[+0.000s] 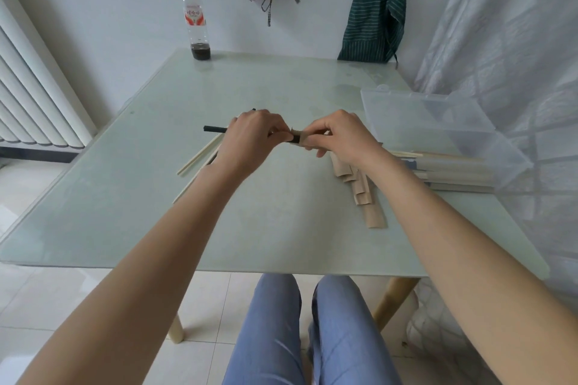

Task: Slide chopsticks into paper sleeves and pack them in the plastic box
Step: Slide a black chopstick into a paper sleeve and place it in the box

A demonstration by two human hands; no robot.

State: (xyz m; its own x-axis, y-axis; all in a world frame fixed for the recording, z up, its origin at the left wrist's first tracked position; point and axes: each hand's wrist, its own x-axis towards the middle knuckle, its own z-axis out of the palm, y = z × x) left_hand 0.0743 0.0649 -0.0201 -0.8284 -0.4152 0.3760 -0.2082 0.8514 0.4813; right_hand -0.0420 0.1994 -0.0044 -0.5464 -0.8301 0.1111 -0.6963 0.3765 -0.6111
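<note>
Black chopsticks (215, 129) entering paper sleeve (301, 140)

Loose chopsticks (200, 153) table's (156, 212) left, sleeves (362, 194) ctr-right, box (438, 122) far right, bottle (196, 19) behind.

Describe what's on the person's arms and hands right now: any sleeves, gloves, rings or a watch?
Both forearms are bare as far as the frame shows; no sleeve edge is in view. The left hand and right hand wear no gloves, and no watch or bracelet shows at either wrist. No ring shows on the visible fingers, though several are curled out of sight. Below the table, blue trousers cover the legs.
</note>
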